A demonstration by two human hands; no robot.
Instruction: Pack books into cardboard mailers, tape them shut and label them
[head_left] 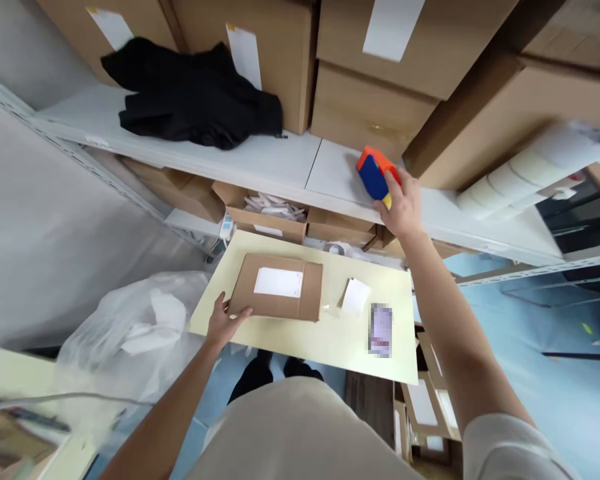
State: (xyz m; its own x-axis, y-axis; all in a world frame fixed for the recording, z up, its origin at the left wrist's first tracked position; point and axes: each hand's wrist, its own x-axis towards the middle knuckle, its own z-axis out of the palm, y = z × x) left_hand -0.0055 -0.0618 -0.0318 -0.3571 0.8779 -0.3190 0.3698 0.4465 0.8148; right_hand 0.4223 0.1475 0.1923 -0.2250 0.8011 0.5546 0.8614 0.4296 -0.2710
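Note:
On the pale yellow table (290, 337) lies a flat cardboard box (310, 293) with a white label (279, 282) on top. My left hand (225, 325) grips its near left corner, thumb along the front edge and fingers at the left side. Up at the white shelf, my right hand (403, 203) is closed around an orange and blue handheld tool (373, 175) with a bit of yellow near my fingers; its exact kind is not clear. To the right of the box are a small white paper (355, 296) and a blurred-out purple phone-like object (381, 330).
Along the white shelf (280, 160) sit a black garment (195, 97), large cardboard boxes (375, 113) and white rolls (530, 170). Below it, an open box (267, 217) holds white pieces. A clear plastic bag (100, 333) stands left of the table, open cartons (425, 400) at lower right.

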